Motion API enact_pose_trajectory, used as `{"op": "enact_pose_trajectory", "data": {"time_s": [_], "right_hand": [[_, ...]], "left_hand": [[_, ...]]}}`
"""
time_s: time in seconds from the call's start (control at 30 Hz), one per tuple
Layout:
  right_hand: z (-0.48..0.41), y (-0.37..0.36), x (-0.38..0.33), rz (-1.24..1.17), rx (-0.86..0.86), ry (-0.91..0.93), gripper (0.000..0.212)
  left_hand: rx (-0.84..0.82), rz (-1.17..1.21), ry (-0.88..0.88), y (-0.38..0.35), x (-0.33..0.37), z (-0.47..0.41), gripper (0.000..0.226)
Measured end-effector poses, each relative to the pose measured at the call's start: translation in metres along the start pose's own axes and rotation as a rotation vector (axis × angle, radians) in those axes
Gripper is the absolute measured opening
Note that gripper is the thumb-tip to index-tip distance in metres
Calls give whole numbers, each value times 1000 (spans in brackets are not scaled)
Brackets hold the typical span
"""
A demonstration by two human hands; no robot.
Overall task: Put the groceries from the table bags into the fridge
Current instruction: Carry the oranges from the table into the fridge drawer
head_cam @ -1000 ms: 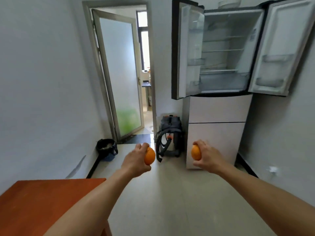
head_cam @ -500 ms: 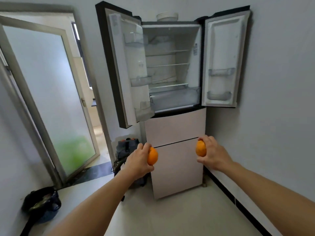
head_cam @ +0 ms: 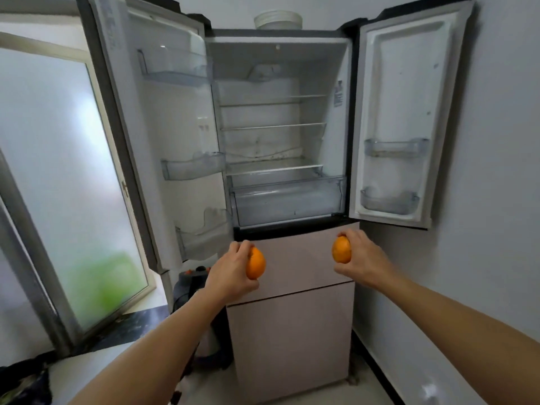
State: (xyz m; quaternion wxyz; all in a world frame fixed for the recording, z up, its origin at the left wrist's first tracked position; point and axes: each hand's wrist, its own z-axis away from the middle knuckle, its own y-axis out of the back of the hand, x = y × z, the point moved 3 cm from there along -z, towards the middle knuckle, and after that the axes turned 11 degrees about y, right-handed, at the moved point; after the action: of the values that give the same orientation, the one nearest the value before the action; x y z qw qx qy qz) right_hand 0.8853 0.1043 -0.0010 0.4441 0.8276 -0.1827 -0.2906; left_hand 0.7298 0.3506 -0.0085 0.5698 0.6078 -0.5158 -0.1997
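Grey wall (head_cam: 502,141) on my right, a frosted glass door (head_cam: 73,171) glowing with daylight on my left, pale floor (head_cam: 368,396) below.

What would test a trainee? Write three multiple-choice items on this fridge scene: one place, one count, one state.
1. Where is the round white bowl? A on top of the beige-fronted fridge; B in its drawer; C on the floor.
2. How many round orange fruits are held? A one; B two; C three.
3. The fridge's left upper door and right upper door are: A both open; B both shut; C one open.
1 A: it sits on the fridge's top. 2 B: the left hand grips one, the right hand another. 3 A: both stand wide.
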Motion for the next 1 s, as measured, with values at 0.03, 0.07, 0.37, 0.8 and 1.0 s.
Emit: {"op": "enact_pose_trajectory", "data": {"time_s": [0.03, 0.07, 0.37, 0.8, 1.0], "right_hand": [[-19, -3, 6, -6, 6, 24, 69], [-37, -6, 11, -13, 10, 45, 69], [-195, -52, 13, -72, 43, 211, 69], [-378, -65, 63, -203, 119, 93, 73], [-456, -89, 116, -320, -39, 39, 70]], "left_hand": [[9, -3, 8, -2, 0, -17, 80], [20, -5, 18, -3, -1, -33, 80], [137, -52, 32, 8, -29, -167, 78], [186, 42, 35, -8, -6, -348, 75], [205, 157, 100, -34, 1, -435, 76]]}}
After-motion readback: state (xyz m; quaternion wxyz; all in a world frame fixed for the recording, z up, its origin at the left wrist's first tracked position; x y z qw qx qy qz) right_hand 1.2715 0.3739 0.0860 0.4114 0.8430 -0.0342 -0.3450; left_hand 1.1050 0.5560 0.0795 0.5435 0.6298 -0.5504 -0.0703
